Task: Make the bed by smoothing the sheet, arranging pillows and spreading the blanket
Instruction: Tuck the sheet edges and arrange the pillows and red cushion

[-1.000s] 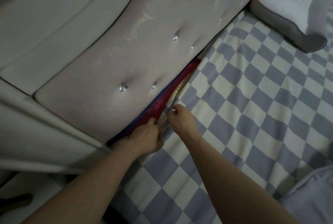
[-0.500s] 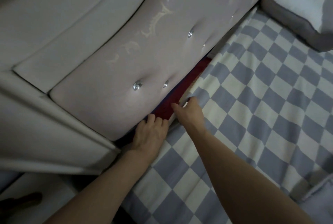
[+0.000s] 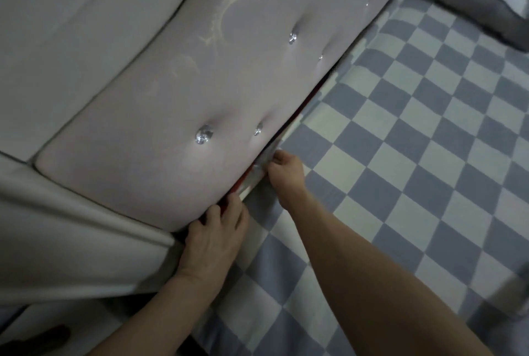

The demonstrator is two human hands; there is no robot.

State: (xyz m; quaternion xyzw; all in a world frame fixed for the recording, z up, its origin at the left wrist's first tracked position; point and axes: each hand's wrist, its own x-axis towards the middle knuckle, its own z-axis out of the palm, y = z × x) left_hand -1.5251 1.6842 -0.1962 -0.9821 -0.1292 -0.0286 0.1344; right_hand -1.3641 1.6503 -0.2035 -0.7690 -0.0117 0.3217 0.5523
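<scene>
Down at mid-frame, the right hand (image 3: 286, 168) pinches the checkered sheet (image 3: 400, 155) edge by the headboard (image 3: 171, 126). Lower, the left hand (image 3: 213, 236) pushes flat fingers into the gap.

The red layer (image 3: 240, 183) at the headboard (image 3: 177, 132) — widely exposed a second ago — now shows only as a thin strip. The sheet (image 3: 400, 155) edge sits closer to the padding, the right hand (image 3: 286, 169) pinching it — the left hand (image 3: 214, 235) has flattened, fingers pushed into the gap.
</scene>
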